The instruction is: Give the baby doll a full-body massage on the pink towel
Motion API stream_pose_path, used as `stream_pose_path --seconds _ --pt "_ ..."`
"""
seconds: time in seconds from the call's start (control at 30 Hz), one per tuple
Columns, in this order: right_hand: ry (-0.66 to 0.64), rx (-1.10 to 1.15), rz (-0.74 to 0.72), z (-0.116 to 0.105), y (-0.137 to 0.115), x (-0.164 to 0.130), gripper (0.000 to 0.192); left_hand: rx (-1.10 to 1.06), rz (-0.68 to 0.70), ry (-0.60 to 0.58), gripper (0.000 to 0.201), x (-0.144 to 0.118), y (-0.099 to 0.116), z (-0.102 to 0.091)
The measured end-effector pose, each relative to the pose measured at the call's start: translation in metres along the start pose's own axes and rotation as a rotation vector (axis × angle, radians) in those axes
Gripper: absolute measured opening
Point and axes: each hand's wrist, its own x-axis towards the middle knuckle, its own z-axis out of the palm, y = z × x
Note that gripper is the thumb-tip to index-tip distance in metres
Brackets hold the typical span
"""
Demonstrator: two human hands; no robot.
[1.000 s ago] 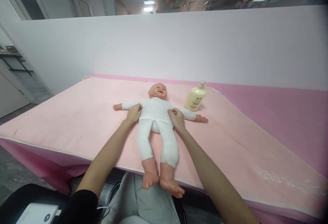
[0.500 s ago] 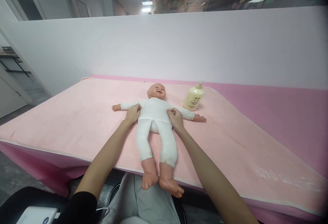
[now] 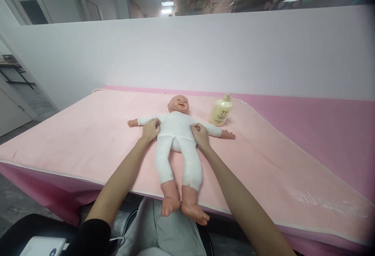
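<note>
Head-worn view, forward and downward

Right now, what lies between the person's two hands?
The doll's white-clad torso fills the stretch: in the head view, the left hand and right hand press its sides.

- The doll (image 3: 177,138) lies on its back at the middle of the mat (image 3: 88,138), head toward 12 o'clock, feet past the near edge at 6.
- The left hand (image 3: 150,130) rests against the doll's side at 9 o'clock; the right hand (image 3: 200,135) against the side at 3 (both touching the torso).
- The bottle (image 3: 221,111) stands on the mat at 2 o'clock from the doll, near its outstretched arm.
- A partition wall (image 3: 205,52) runs behind the mat at 12.
</note>
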Motion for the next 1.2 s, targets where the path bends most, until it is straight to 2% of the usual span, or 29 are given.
stream_pose_path --seconds 0.23,0.63,0.87,1.2 --pt "0.001 -0.004 -0.007 -0.0005 0.0002 0.0005 0.024 0.073 -0.051 0.018 0.020 0.0004 0.0034 -0.0015" --pt "0.000 0.011 -0.003 -0.0005 -0.0004 0.0001 0.025 0.119 -0.119 -0.040 0.022 0.0001 0.0025 -0.0002" --pt "-0.006 0.013 0.010 -0.0018 -0.0029 -0.0016 0.024 0.146 -0.113 -0.061 0.021 -0.0001 0.0045 -0.0012" --pt "-0.005 0.029 -0.005 -0.0014 -0.0012 -0.0006 0.024 0.214 -0.088 -0.029 0.021 -0.0021 0.0096 -0.0024"
